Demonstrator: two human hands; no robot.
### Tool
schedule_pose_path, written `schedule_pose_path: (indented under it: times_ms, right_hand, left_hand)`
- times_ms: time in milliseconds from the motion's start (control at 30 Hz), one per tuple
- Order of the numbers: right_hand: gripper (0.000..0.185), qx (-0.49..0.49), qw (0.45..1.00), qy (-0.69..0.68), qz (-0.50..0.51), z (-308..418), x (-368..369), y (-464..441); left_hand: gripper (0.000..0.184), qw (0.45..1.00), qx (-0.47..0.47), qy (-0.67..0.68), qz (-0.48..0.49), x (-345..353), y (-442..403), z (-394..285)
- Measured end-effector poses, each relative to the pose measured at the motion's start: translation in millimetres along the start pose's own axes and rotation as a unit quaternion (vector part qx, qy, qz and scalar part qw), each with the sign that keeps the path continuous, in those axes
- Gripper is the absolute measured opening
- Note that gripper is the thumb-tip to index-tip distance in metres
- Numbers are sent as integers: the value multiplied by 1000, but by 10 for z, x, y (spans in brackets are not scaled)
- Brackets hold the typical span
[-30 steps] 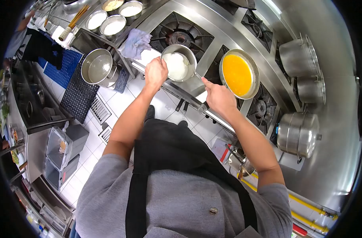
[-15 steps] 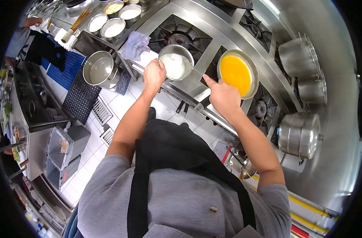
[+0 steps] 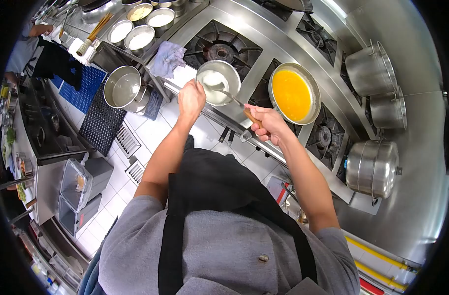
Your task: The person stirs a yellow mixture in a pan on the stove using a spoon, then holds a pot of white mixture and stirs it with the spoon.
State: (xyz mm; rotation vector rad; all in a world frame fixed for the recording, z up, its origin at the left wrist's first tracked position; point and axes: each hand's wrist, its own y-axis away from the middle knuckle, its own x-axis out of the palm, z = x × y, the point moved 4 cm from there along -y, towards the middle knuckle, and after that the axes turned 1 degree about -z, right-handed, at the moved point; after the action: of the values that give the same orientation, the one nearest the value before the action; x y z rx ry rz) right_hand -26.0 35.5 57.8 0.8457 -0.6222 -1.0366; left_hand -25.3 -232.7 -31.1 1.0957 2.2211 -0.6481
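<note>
My left hand grips the near left rim of a round metal bowl, which I hold at the front edge of the stove. White, creamy contents lie inside it. In my right hand is a metal utensil with a wooden handle. Its thin metal shaft slants over the bowl's rim and its far end is in the white stuff, so I cannot make out its exact shape. Just beyond my right hand, a round metal pan of orange-yellow liquid rests on the stove.
An open burner lies behind the bowl. A crumpled cloth sits at the stove's left corner. Several metal containers stand back left, above a large pot. Lidded pots line the right side. Another person stands far left.
My right hand has rolled over, bringing the wooden handle into sight, and moved slightly toward me. More of the bowl's inner wall shows around the white contents. My left hand keeps its hold.
</note>
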Motion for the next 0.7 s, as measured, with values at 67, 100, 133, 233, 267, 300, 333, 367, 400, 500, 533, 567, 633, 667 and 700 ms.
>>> schedule_pose_path:
  times_ms: [67, 100, 133, 233, 267, 300, 333, 367, 400, 500, 533, 567, 633, 667, 700]
  right_hand:
    - [39, -213, 926, 290, -113, 41, -59, 38]
    - [38, -395, 715, 537, -211, 199, 157, 314]
    - [42, -325, 671, 620, -245, 264, 209, 535]
    - [47, -358, 555, 690, -296, 356, 228, 761]
    - [51, -385, 515, 701, -308, 357, 216, 760]
    - [51, -385, 514, 701, -308, 363, 218, 769]
    - [54, -377, 495, 717, -314, 372, 231, 788]
    - [58, -369, 476, 732, -319, 383, 245, 808]
    - [58, -370, 475, 732, -318, 395, 262, 827]
    - [60, -362, 488, 729, -315, 382, 291, 875]
    - [55, -366, 495, 726, -307, 373, 294, 883]
    - [50, -370, 502, 722, -299, 370, 299, 890]
    - [50, -364, 508, 721, -300, 397, 333, 929]
    - [50, -356, 514, 720, -301, 403, 348, 935]
    - [50, -356, 514, 720, -301, 407, 362, 921]
  left_hand:
    - [31, 1000, 0, 2, -6, 7, -18, 17]
    - [32, 1000, 3, 4, -11, 17, -19, 22]
    - [32, 1000, 4, 4, -8, 27, -23, 18]
    - [32, 1000, 6, 10, -15, 51, -45, -1]
    - [32, 1000, 4, 4, -6, 55, -58, 2]
    - [32, 1000, 2, -4, 1, 53, -70, 4]
    - [32, 1000, 2, -4, 0, 43, -72, -2]
    - [33, 1000, -6, -8, 8, 32, -77, -19]
    - [33, 1000, -14, -12, 15, 25, -85, -35]
    - [33, 1000, -15, -14, 20, -8, -86, -62]
    - [33, 1000, -16, -15, 19, -19, -83, -66]
    - [34, 999, -19, -14, 23, -23, -82, -71]
    - [34, 999, -21, -14, 26, -19, -88, -73]
    - [34, 999, -20, -14, 28, -18, -88, -72]
    - [34, 999, -19, -15, 30, -20, -89, -76]
